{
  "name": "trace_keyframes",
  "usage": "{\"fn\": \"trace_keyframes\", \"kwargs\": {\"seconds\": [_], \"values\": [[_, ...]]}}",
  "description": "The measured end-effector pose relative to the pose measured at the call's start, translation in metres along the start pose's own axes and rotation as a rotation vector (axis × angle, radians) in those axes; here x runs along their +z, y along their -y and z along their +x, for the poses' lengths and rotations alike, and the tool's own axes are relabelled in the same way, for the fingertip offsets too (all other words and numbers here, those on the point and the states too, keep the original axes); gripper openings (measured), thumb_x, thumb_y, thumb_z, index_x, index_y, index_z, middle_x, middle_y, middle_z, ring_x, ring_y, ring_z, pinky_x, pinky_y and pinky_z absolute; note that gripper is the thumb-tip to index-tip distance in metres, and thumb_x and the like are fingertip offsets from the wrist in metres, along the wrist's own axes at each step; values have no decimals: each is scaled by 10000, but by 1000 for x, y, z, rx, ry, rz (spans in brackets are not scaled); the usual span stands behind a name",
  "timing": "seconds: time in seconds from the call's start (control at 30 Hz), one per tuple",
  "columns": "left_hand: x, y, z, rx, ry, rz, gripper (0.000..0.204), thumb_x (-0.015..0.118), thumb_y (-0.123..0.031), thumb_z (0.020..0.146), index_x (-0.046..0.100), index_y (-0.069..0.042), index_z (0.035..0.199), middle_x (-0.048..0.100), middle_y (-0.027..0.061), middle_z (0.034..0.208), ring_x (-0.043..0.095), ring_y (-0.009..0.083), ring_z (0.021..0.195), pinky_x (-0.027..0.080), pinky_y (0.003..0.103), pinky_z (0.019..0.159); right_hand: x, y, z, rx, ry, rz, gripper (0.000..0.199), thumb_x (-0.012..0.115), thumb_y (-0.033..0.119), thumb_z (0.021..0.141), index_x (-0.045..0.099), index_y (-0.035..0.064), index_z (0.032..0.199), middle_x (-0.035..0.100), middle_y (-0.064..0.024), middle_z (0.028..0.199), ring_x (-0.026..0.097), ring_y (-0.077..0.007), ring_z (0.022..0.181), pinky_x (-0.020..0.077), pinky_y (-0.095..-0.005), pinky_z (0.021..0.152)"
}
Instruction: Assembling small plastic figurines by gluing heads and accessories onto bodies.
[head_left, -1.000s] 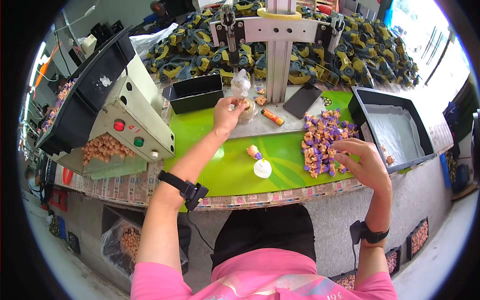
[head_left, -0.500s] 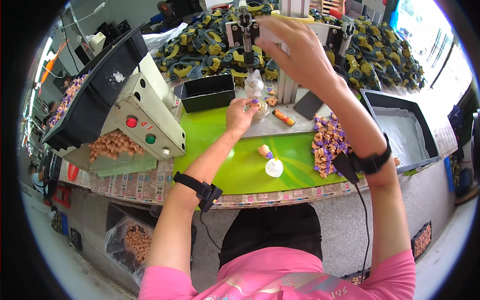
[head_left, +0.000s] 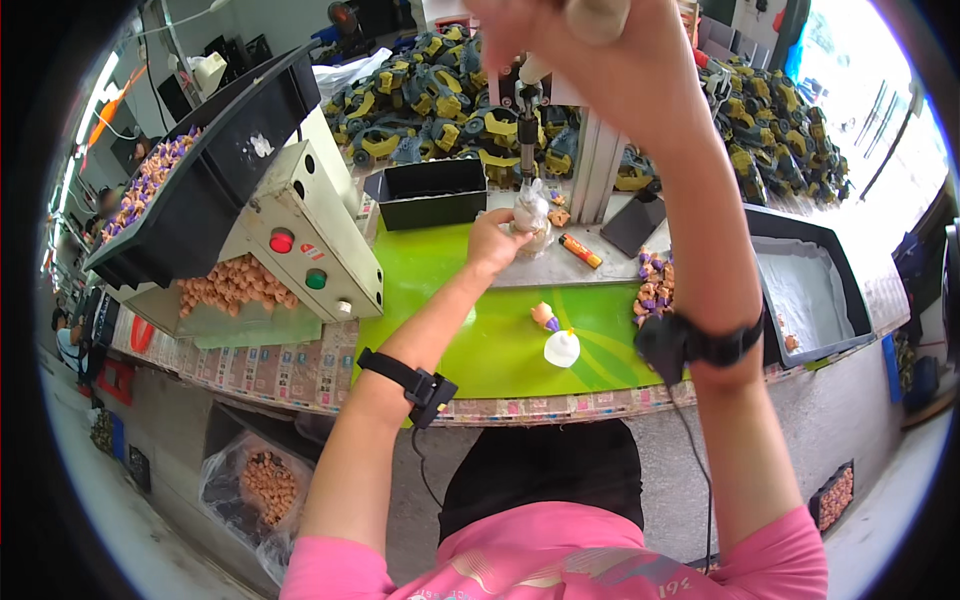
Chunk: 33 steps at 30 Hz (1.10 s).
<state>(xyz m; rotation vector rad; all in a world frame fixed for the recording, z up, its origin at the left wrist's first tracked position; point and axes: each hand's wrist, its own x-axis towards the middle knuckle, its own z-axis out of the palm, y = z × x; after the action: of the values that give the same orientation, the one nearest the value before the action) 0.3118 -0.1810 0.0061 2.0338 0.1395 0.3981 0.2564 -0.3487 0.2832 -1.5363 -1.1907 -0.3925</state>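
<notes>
My left hand (head_left: 497,243) reaches to the base of a bench press, its thumb and fingers closed together beside the white wrapped tip (head_left: 531,207). Whatever those fingers pinch is hidden. The metal plunger (head_left: 527,135) stands upright above that tip, which sits down against the plastic-wrapped holder (head_left: 537,240). High at the top edge, my right hand (head_left: 610,70) is smeared by motion and partly cut off. It lies against a pale rounded knob (head_left: 598,18); its grip cannot be made out. An orange-and-black cylinder (head_left: 581,251) rests right of the holder.
A white yellow-tipped bottle (head_left: 562,348) and a small peach-and-purple figure (head_left: 544,316) lie on the green mat (head_left: 440,350). More figures (head_left: 655,285) are heaped rightward. Black bins (head_left: 432,196) (head_left: 835,290), a control box (head_left: 320,225) and piled toy vehicles (head_left: 430,100) surround them.
My right hand has moved upward in the view, nearer the camera. The plunger and wrapped tip have come down onto the holder. A purple piece at my left fingertips is now out of sight.
</notes>
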Motion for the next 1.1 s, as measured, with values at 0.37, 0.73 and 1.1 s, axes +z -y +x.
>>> {"fn": "trace_keyframes", "kwargs": {"seconds": [0.37,0.73,1.1], "values": [[-36,-26,-92,-440,282,-1104,240,469,55,887,511,-40,1103,554,95,1052,570,168,963,500,290,840,-3,-50,-147,-48,-151,-336,654,748,93,746,496,42,1347,536,-156,1344,476,-331,1274,362,-425,1046],[-27,-42,-189,-585,401,-1420,394,553,-210,980,468,2,1300,596,59,1076,613,88,904,530,231,804,52,-90,-290,654,-62,-308,545,773,95,738,554,27,1232,584,-171,1202,576,-332,1058,462,-396,910],[-12,-39,-211,-647,353,-1260,394,597,-134,947,488,-75,1322,577,83,1189,648,125,940,560,256,848,18,-55,-294,803,-189,138,477,766,228,823,562,-12,1181,593,-87,1022,593,-171,933,488,-297,784]]}}
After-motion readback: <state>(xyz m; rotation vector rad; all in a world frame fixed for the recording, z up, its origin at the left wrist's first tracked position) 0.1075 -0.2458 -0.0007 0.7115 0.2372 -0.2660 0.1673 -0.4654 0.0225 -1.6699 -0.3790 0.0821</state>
